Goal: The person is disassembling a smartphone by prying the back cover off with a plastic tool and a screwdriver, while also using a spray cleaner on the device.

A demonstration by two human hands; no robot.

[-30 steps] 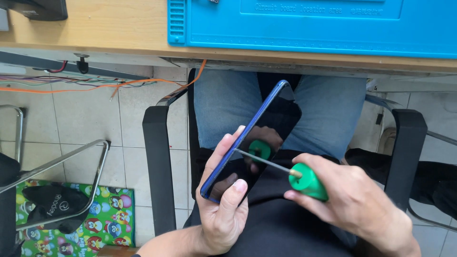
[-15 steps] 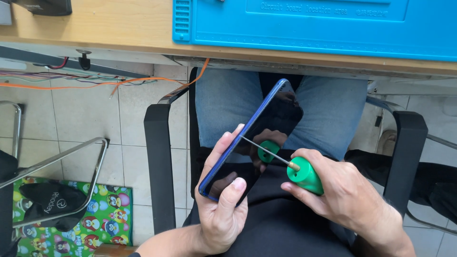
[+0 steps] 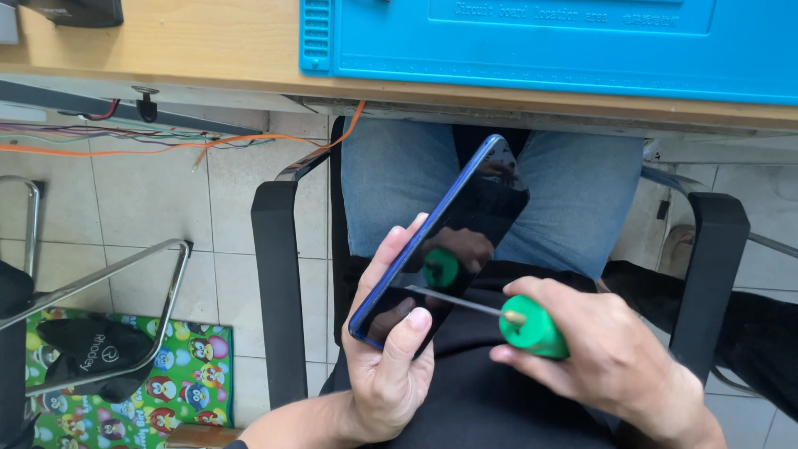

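The left hand (image 3: 384,366) grips a dark glossy smartphone with a blue rim (image 3: 440,241) over the lap, tilted toward one o'clock to expose its edge. The right hand (image 3: 607,366), at three o'clock, clasps a green-handled thin metal screwdriver (image 3: 532,326), tip meeting the glass.

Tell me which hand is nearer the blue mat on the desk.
Left. The left hand, gripping the dark smartphone, sits below the blue mat and reaches higher toward it; the right hand, holding the green-handled screwdriver, lies lower and farther right.
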